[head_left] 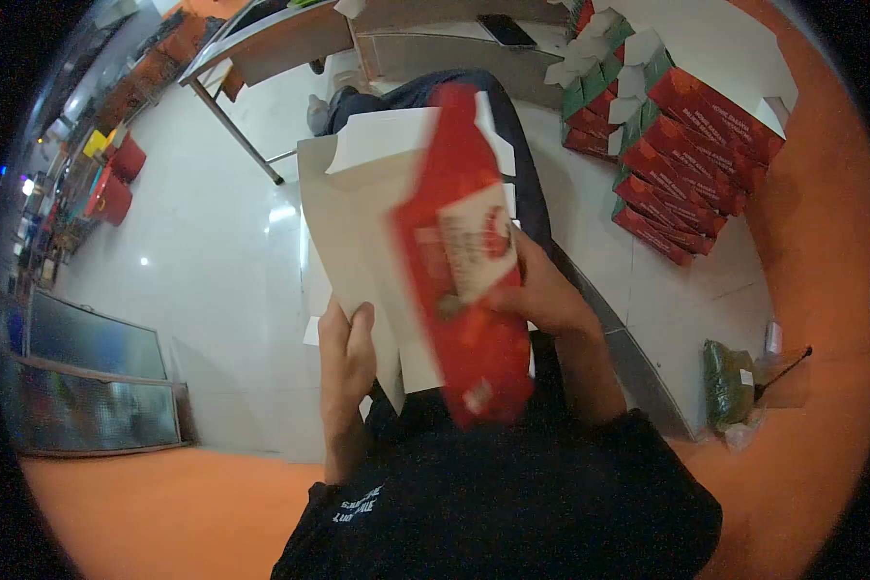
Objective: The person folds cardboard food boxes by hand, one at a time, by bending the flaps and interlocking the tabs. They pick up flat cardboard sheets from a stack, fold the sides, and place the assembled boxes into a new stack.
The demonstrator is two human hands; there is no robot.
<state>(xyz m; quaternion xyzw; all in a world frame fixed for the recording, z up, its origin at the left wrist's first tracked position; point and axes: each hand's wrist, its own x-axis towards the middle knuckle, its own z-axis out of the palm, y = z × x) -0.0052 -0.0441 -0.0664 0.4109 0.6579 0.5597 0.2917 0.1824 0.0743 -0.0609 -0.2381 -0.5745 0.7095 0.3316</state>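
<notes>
Over my lap I hold a flat carton blank, with a plain greyish inner side (pixel 362 222) on the left and a red printed panel (pixel 469 319) on the right. My left hand (pixel 348 348) pinches the plain part near its lower left edge, thumb on top. The right hand (pixel 546 290) grips the red panel by its right edge, thumb across the print. Motion blurs the red panel, and I cannot tell whether both parts are one piece. White sheets (pixel 382 135) lie beneath on my legs.
Folded red and green cartons (pixel 691 159) are stacked on the ledge at right. A bag of green stuff (pixel 730 387) lies lower right. A phone (pixel 506 31) rests on the step ahead. A metal-legged table (pixel 237 130) stands upper left, red tubs (pixel 111 198) farther left.
</notes>
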